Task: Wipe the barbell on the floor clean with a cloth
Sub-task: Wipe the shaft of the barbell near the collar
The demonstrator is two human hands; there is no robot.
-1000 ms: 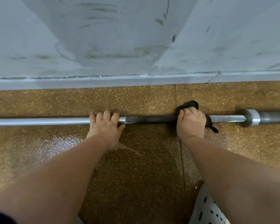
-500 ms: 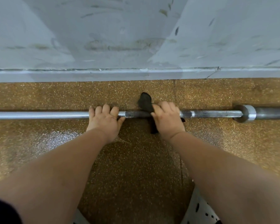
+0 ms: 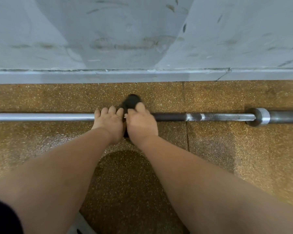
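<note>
A steel barbell (image 3: 41, 117) is laid on a brown floor (image 3: 210, 166) by a grey wall (image 3: 142, 39). Its shaft is gripped by curled fingers (image 3: 112, 110) of the left hand (image 3: 108, 123); just right of it, a black cloth (image 3: 131, 102) is clutched on the bar by the right hand (image 3: 141, 124).

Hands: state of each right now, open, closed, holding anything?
Left hand: closed, fingers curled over the bar.
Right hand: closed, gripping the cloth against the bar.

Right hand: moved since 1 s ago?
Yes. The right hand with the cloth slid left along the barbell, away from the collar, up to the left hand.
</note>
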